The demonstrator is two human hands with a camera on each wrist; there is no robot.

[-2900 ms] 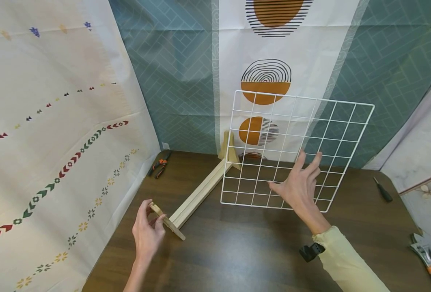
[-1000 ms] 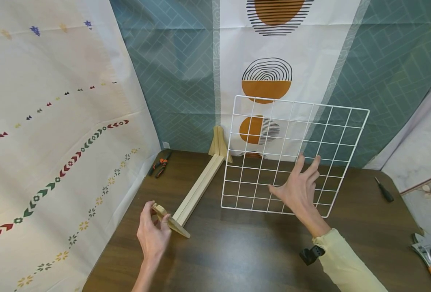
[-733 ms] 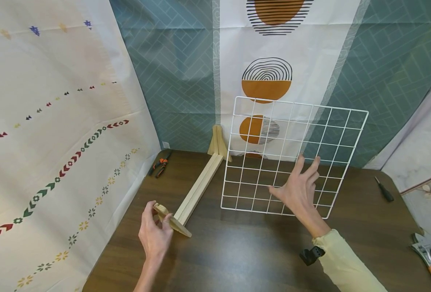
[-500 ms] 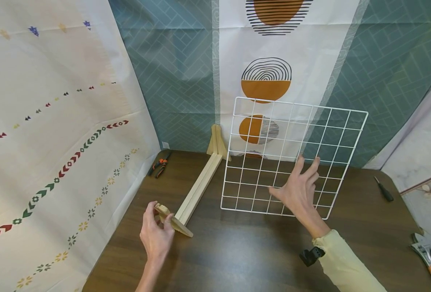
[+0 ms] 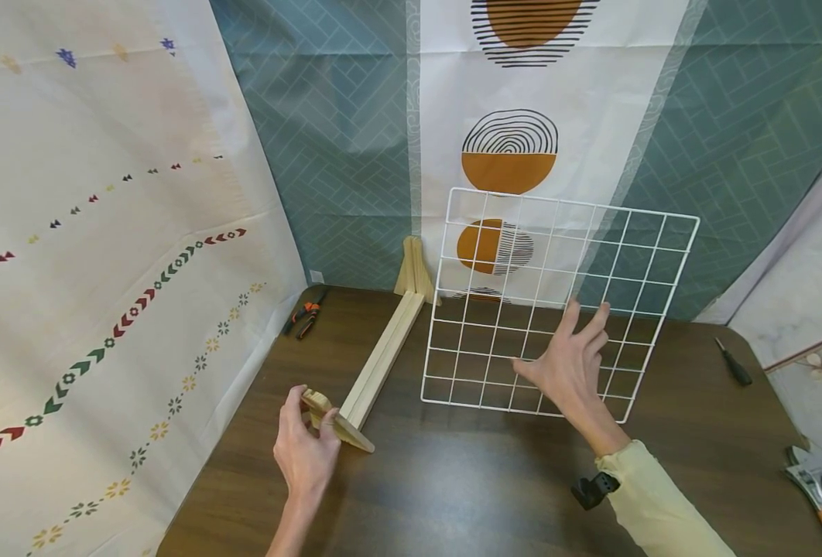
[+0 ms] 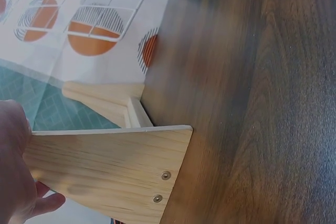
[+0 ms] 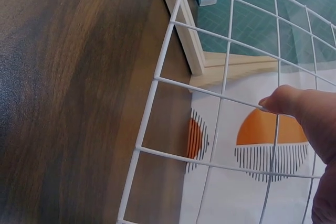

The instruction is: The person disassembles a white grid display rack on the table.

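Note:
A pale wooden stand (image 5: 386, 360) lies across the table's left side, two flared end boards joined by a long rail. My left hand (image 5: 304, 449) grips the upper part of the near end board (image 6: 105, 161), whose outer face carries two screw heads. The far end board (image 5: 414, 267) stands close to the back cloth. To the right of the stand, my right hand (image 5: 570, 363) holds a white wire grid panel (image 7: 221, 97) upright and leaning slightly, thumb on one wire and fingers spread over the mesh. The grid's lower left corner is apart from the stand.
Orange-handled pliers (image 5: 304, 316) lie at the back left of the dark wooden table (image 5: 439, 495). A screwdriver (image 5: 733, 365) is at the back right, and an adjustable wrench (image 5: 816, 491) lies at the right edge. Patterned cloths hang behind and on both sides.
The stand has turned: its near end has shifted right with my left hand, its far end left. In my right hand the grid has come slightly lower.

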